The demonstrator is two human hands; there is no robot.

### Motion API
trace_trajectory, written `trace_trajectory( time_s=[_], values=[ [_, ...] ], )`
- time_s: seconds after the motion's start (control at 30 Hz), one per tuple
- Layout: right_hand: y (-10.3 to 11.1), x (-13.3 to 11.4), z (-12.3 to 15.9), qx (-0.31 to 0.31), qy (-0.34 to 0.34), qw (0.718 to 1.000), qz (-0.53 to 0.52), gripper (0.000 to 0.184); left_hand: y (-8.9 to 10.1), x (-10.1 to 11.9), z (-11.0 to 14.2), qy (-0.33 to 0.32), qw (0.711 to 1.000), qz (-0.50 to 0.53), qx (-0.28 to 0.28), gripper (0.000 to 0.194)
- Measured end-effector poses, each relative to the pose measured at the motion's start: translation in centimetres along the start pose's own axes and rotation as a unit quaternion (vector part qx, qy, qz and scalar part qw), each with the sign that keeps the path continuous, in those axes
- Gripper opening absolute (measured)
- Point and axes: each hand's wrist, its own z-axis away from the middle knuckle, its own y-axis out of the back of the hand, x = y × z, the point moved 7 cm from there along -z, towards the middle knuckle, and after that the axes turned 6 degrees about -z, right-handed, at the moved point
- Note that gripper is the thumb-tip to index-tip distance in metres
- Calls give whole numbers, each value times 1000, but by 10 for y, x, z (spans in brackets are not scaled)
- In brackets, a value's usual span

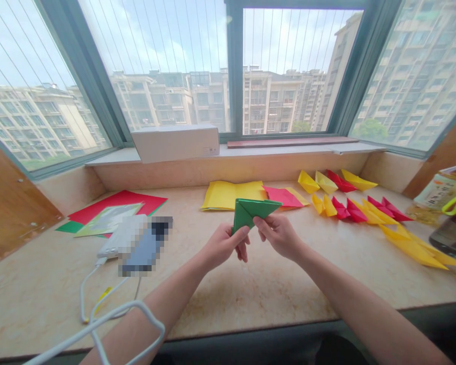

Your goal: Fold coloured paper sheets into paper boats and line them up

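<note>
A folded green origami piece (249,214) is pinched in the air above the marble sill (247,299), the left hand (224,247) closed around its lower corner and the right hand (277,235) gripping its edge between thumb and fingers. Farther on lie yellow paper sheets (231,196), with rows of red and yellow origami boats (338,181) to the right.

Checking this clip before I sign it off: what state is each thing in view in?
Left hand: gripping the green paper
Right hand: pinching its upper edge
Green paper: folded, held up off the sill
Paper boats: folded, lying in rows
Yellow paper: lying flat
White box: closed, on the window ledge
</note>
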Motion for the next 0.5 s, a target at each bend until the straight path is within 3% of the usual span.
trace_trajectory(
  time_s=[0.13,0.37,0.43,0.5],
  values=[
    [-4,8,0,-27,5,998,-58,49,-7,-1,0,-7,999,1,-36,50],
    [-10,7,7,-51,9,998,-25,49,-16,2,5,-2,996,15,-93,54],
    [-9,5,7,-32,13,999,-25,48,-15,1,4,-4,997,-13,-79,55],
    [-4,2,5,5,26,1000,3,46,-7,2,1,-29,997,-75,-12,49]
  ],
)
